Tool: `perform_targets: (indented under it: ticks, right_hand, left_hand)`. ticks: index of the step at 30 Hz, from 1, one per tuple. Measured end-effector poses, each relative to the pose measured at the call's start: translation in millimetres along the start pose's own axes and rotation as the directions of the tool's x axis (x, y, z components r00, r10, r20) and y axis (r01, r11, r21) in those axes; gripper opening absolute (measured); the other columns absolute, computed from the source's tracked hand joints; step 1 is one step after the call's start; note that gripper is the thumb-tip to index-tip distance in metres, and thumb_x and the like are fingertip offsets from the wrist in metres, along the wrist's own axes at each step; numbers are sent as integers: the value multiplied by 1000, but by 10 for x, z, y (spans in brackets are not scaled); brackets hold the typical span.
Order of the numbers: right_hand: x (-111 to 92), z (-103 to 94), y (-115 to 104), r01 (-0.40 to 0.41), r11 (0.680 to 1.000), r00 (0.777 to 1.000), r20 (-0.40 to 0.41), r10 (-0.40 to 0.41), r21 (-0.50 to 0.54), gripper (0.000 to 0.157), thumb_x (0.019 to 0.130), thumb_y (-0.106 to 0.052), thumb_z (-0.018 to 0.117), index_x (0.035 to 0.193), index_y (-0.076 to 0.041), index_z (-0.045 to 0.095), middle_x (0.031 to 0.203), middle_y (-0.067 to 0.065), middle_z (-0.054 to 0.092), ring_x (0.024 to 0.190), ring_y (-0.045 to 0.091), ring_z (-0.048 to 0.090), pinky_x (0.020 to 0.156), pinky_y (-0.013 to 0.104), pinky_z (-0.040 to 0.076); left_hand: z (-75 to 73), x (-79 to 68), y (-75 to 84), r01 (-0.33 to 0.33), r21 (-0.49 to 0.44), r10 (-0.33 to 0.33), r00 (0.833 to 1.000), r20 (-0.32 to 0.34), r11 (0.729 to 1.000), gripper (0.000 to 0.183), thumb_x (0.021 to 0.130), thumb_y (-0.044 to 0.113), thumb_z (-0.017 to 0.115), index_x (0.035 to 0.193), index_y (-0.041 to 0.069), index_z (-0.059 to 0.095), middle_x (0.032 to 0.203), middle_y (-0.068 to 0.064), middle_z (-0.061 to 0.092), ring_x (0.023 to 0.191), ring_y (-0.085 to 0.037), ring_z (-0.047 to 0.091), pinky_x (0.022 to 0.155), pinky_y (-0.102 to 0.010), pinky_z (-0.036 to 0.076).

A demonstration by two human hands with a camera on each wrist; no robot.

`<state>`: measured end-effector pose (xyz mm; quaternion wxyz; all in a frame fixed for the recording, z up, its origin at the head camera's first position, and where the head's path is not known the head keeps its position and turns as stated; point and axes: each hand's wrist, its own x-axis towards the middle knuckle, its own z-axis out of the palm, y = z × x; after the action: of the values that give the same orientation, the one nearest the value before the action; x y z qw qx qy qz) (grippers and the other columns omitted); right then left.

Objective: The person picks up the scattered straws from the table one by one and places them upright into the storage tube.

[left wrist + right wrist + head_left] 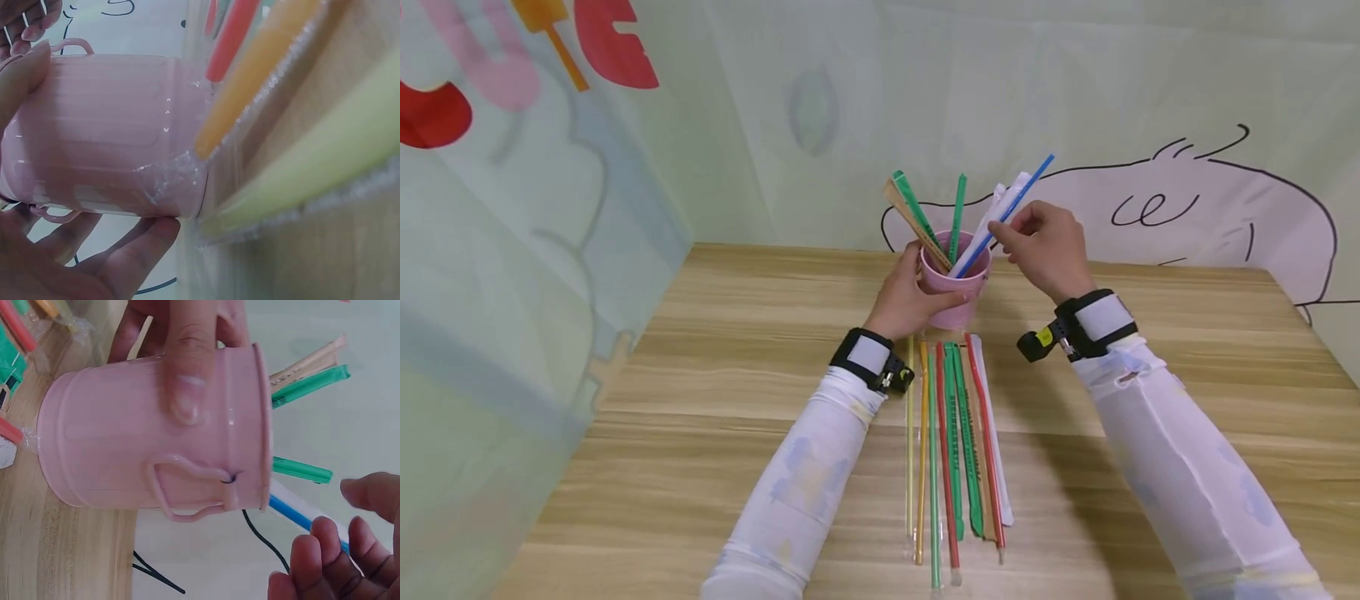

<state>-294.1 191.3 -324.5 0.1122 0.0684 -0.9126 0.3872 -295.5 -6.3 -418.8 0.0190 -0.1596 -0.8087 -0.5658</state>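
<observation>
A pink cup [955, 310] with small side handles stands at the back of the table, and my left hand [904, 298] grips it from the left, thumb across its front. In the right wrist view that thumb lies along the cup wall [112, 437]. Inside the cup lean green-wrapped straws [958, 212], a brown-wrapped straw [913, 218], white-wrapped straws [985, 237] and a blue straw [1026, 183]. My right hand [1051, 246] is beside the blue straw above the rim. The right wrist view shows its thumb and fingers [325, 534] apart, with the blue straw passing behind the fingers.
In front of the cup, several straws lie side by side on the wooden table [760, 367]: yellow, orange, a clear-wrapped green straw [934, 467], red, green-wrapped, brown and white. A printed cloth backdrop [820, 50] rises behind the table and along its left side.
</observation>
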Motion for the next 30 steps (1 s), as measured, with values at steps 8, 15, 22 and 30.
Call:
perform_targets:
  ticks: [8,15,22,30]
  right_hand:
    - [-84,-51,102,-47,994,993,109,36,102,51,86,-49,68,108,-7,47,104,10,56,88,21,58,69,30,49]
    - [-165,95,269,-108,972,955,294,43,209,84,81,-47,75,144,-12,31,136,13,44,118,28,46,94,54,47]
    - [-230,353,365,-87,954,926,376,-28,286,90,83,-36,76,151,-13,23,147,13,35,128,29,36,100,58,41]
    - [-353,434,141,-69,907,938,338,-83,415,81,83,-17,75,147,-3,28,142,17,40,121,28,40,100,55,40]
  left_hand:
    - [-14,2,-11,10,5,-10,1000,-2,1000,94,75,41,82,148,19,27,144,-2,41,125,-15,40,102,-48,43]
    - [-34,-3,-9,28,2,-28,1000,-8,1000,94,73,46,83,146,20,29,142,-2,43,123,-14,41,101,-45,44]
    - [-35,-25,-22,21,-22,-21,1000,-8,1000,94,75,33,84,148,21,27,145,-3,41,125,-12,39,104,-43,42]
    - [-17,-39,-18,11,-40,-11,1000,4,999,92,77,14,81,150,20,25,149,-4,37,127,-10,36,104,-40,43]
